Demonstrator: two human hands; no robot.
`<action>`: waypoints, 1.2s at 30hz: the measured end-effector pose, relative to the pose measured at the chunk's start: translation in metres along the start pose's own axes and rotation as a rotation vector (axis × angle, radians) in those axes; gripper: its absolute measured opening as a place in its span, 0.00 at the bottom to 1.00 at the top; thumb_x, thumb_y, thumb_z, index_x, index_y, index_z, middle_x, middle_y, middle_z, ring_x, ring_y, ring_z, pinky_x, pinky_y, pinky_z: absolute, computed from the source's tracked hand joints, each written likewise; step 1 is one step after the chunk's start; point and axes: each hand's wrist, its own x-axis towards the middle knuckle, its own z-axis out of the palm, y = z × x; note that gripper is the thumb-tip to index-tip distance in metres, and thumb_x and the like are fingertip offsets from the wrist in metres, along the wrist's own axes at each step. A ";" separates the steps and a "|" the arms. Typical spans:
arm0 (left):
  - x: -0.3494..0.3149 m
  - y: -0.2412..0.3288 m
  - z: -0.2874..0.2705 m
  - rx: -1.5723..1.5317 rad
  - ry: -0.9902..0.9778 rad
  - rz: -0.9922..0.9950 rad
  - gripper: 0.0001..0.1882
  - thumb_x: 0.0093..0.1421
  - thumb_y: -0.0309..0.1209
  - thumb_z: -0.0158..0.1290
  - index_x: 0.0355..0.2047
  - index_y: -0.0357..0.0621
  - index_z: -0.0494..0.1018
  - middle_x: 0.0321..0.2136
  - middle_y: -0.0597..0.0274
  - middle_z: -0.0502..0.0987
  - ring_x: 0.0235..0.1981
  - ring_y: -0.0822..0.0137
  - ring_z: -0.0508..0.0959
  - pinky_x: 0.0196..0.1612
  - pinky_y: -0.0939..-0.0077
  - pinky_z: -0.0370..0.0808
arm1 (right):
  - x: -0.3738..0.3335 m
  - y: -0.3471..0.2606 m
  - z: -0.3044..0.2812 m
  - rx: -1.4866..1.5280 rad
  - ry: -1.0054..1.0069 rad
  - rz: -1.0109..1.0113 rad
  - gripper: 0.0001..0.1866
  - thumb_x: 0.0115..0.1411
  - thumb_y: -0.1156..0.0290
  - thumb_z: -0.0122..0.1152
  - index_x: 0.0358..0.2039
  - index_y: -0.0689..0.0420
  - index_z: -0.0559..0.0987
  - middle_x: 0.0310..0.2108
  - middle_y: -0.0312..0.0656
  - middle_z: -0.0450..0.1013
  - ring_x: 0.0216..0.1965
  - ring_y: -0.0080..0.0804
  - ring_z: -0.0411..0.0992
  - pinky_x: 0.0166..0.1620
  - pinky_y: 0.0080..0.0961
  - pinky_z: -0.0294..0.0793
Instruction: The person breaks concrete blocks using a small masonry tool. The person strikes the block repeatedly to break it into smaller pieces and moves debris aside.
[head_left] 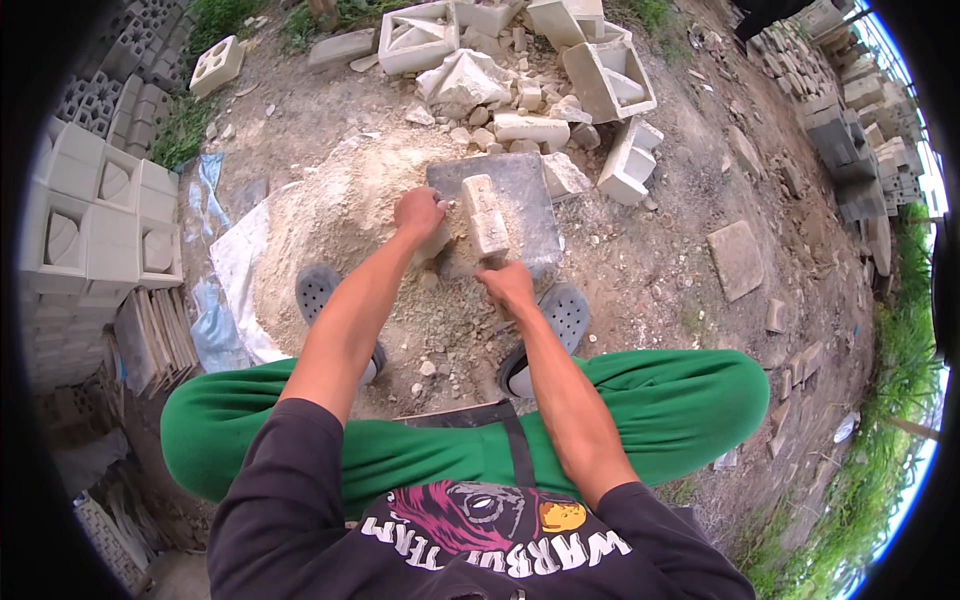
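On the dusty ground between the person's feet, I see through the head camera a flat, dark-grey, roughly square slab (540,215) dusted with pale crumbs. A cream, oblong, block-like piece with a powdery surface (485,215) lies over its middle, one narrow end pointing toward the person. At that near end I find the bare right hand (508,287), its fingers curled in; I cannot tell from here whether they close on the piece or on something beneath it. The bare left hand (418,212) is bent into a loose fist at the slab's left edge, just above a small, rough, beige chunk (432,245), and I cannot tell whether it has hold of that chunk. To the left I have a broad heap of pale, sandy powder (335,200), partly over a crumpled white sheet (240,265). Beyond the slab I make out a jumble of broken cream masonry lumps (465,82), with a hollow, box-shaped cream block (610,78) tilted among them. Grey, perforated rubber clogs (565,312) flank the work, below bent knees in loose green cloth trousers (670,405).
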 end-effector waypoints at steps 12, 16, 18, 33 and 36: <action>-0.005 0.007 0.023 0.138 0.200 0.299 0.09 0.59 0.33 0.54 0.36 0.57 0.84 0.36 0.61 0.82 0.45 0.58 0.79 0.53 0.50 0.69 | -0.006 -0.018 -0.028 0.319 0.017 0.065 0.20 0.47 0.61 0.71 0.25 0.69 0.80 0.20 0.45 0.77 0.17 0.33 0.77 0.23 0.31 0.77; -0.010 0.004 0.017 0.100 0.061 0.371 0.10 0.60 0.33 0.53 0.38 0.56 0.83 0.38 0.62 0.81 0.45 0.58 0.78 0.52 0.53 0.69 | -0.014 -0.034 -0.029 0.244 0.056 0.022 0.21 0.47 0.58 0.70 0.26 0.67 0.82 0.22 0.46 0.79 0.22 0.34 0.80 0.29 0.32 0.79; -0.011 -0.003 0.018 0.057 0.222 0.415 0.11 0.60 0.32 0.53 0.41 0.54 0.82 0.37 0.63 0.81 0.44 0.57 0.78 0.50 0.56 0.69 | -0.013 -0.039 -0.023 0.245 0.042 -0.039 0.20 0.47 0.57 0.70 0.28 0.65 0.83 0.24 0.47 0.80 0.25 0.37 0.81 0.32 0.33 0.79; -0.053 -0.019 0.013 0.275 0.325 0.866 0.09 0.53 0.34 0.58 0.35 0.54 0.83 0.36 0.68 0.79 0.47 0.66 0.75 0.57 0.64 0.64 | 0.023 0.005 -0.003 0.083 0.131 -0.040 0.25 0.44 0.56 0.71 0.32 0.68 0.83 0.27 0.52 0.79 0.30 0.41 0.79 0.34 0.35 0.79; -0.049 -0.018 0.023 0.421 0.258 0.839 0.09 0.54 0.34 0.58 0.36 0.55 0.83 0.35 0.68 0.80 0.46 0.67 0.76 0.57 0.64 0.65 | 0.019 0.001 -0.013 0.176 0.184 -0.067 0.18 0.47 0.62 0.70 0.27 0.68 0.82 0.20 0.44 0.77 0.18 0.31 0.77 0.23 0.30 0.78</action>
